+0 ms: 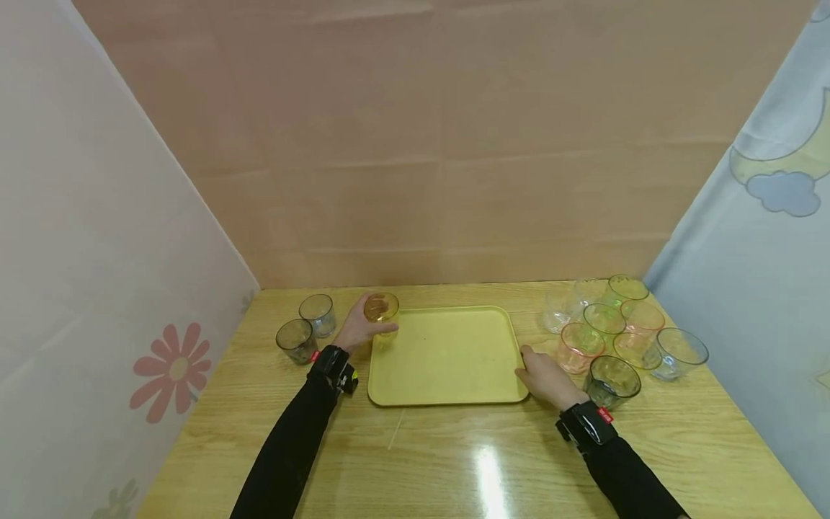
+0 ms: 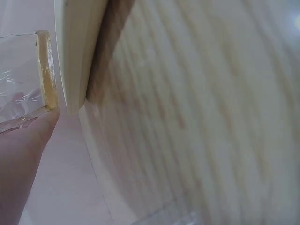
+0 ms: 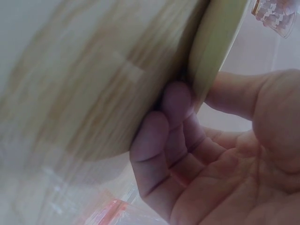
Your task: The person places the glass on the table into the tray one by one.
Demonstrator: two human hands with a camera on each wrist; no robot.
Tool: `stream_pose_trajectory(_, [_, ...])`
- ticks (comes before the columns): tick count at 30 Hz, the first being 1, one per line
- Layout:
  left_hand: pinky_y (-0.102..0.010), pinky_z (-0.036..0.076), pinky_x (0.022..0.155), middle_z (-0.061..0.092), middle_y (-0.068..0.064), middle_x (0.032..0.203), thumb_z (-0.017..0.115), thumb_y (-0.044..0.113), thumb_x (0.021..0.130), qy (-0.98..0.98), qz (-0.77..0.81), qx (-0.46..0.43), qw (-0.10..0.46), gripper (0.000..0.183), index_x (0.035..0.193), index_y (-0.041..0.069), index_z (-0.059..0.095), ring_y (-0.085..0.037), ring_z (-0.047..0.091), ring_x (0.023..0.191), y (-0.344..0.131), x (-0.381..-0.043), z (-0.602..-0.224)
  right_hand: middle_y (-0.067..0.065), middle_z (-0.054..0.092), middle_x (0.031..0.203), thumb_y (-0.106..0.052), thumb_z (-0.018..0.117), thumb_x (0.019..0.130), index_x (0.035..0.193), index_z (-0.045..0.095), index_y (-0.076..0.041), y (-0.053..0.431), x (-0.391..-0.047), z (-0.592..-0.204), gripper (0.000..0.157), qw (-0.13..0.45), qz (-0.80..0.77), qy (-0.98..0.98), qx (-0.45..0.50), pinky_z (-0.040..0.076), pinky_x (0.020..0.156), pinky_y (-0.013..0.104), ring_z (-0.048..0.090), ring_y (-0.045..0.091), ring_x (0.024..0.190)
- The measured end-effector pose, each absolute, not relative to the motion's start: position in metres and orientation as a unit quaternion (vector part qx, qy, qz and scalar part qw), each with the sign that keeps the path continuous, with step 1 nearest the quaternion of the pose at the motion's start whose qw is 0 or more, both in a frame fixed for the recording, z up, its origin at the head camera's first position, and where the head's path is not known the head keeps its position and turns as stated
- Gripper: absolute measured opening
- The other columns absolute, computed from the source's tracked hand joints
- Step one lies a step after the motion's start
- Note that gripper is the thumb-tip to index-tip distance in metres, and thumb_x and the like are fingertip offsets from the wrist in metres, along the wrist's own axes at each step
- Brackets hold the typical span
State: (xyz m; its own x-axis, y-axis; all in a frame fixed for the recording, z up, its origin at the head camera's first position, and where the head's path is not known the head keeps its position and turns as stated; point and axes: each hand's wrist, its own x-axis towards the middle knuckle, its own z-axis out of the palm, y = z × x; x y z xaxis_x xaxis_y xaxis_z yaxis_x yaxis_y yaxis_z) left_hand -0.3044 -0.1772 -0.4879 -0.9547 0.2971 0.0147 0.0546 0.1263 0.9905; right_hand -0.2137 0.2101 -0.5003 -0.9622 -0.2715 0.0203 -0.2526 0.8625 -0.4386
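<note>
My left hand point(image 1: 359, 326) grips an amber drinking glass point(image 1: 381, 308) over the back left corner of a yellow rectangular tray point(image 1: 447, 360). In the left wrist view, the glass point(image 2: 47, 70) stands just off the tray's edge point(image 2: 77, 51), with a finger along its side. At the tray's right side, my right hand point(image 1: 547, 376) pinches the rim. The right wrist view shows the thumb on one face of the tray point(image 3: 216, 42) and curled fingers point(image 3: 152, 136) at its underside, close to the tabletop.
Left of the tray stand a smoky dark glass point(image 1: 297, 342) and a bluish clear glass point(image 1: 318, 315). Several tinted glasses crowd the right side, with a dark green glass point(image 1: 612, 382) close by my right wrist and a pink glass point(image 1: 580, 348) beside the hand. Cloth walls enclose the wooden table point(image 1: 428, 461).
</note>
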Motion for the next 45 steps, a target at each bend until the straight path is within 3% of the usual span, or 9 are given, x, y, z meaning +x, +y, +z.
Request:
stream_pose_trajectory(7, [-0.052,0.036,0.111,0.034,-0.030,0.149,0.073,0.000,0.085,0.741,0.650,0.134,0.105,0.080,0.150,-0.001,0.025,-0.046,0.033,0.140,-0.176,-0.300,-0.476,0.024,0.067,0.089,-0.005,0.062,0.090,0.112,0.052,0.013,0.211,-0.215,-0.501,0.030,0.018,-0.223,0.965,-0.135,0.050,0.066,0.044,0.067,0.032,0.081])
stream_pose_trajectory(15, [-0.046,0.043,0.105,0.042,-0.023,0.141,0.080,0.019,0.081,0.768,0.621,0.118,0.103,0.088,0.151,0.010,0.028,-0.040,0.039,0.136,-0.177,-0.314,-0.501,0.016,0.064,0.079,-0.005,0.062,0.089,0.102,0.053,0.008,0.212,-0.215,-0.503,0.020,0.004,-0.218,0.965,-0.145,0.048,0.062,0.042,0.062,0.026,0.071])
stream_pose_trajectory(22, [-0.048,0.039,0.109,0.037,-0.026,0.145,0.075,0.009,0.086,0.778,0.609,0.109,0.112,0.084,0.153,0.006,0.023,-0.043,0.035,0.139,-0.172,-0.304,-0.483,0.018,0.064,0.080,-0.005,0.062,0.089,0.102,0.052,0.007,0.212,-0.215,-0.506,0.020,0.002,-0.213,0.966,-0.148,0.049,0.063,0.043,0.064,0.029,0.073])
stream_pose_trajectory(26, [-0.048,0.040,0.107,0.041,-0.025,0.142,0.077,0.013,0.085,0.783,0.604,0.114,0.098,0.083,0.151,0.007,0.026,-0.042,0.038,0.136,-0.174,-0.307,-0.488,0.019,0.065,0.081,-0.004,0.061,0.089,0.104,0.052,0.009,0.211,-0.214,-0.504,0.022,0.000,-0.212,0.965,-0.151,0.050,0.063,0.044,0.065,0.029,0.074])
stream_pose_trajectory(34, [-0.045,0.044,0.102,0.046,-0.015,0.141,0.084,0.027,0.077,0.811,0.572,0.097,0.076,0.088,0.148,0.019,0.033,-0.034,0.045,0.133,-0.176,-0.325,-0.515,0.020,0.065,0.082,-0.004,0.061,0.089,0.104,0.052,0.009,0.211,-0.211,-0.503,0.021,0.003,-0.217,0.964,-0.151,0.049,0.063,0.043,0.064,0.028,0.074])
stream_pose_trajectory(45, [-0.051,0.039,0.108,0.044,-0.017,0.144,0.086,0.024,0.075,0.795,0.595,0.087,0.081,0.095,0.151,0.019,0.029,-0.036,0.039,0.137,-0.174,-0.327,-0.516,0.022,0.065,0.082,-0.003,0.062,0.089,0.105,0.052,0.011,0.213,-0.210,-0.504,0.024,-0.018,-0.215,0.963,-0.165,0.051,0.064,0.046,0.066,0.033,0.076])
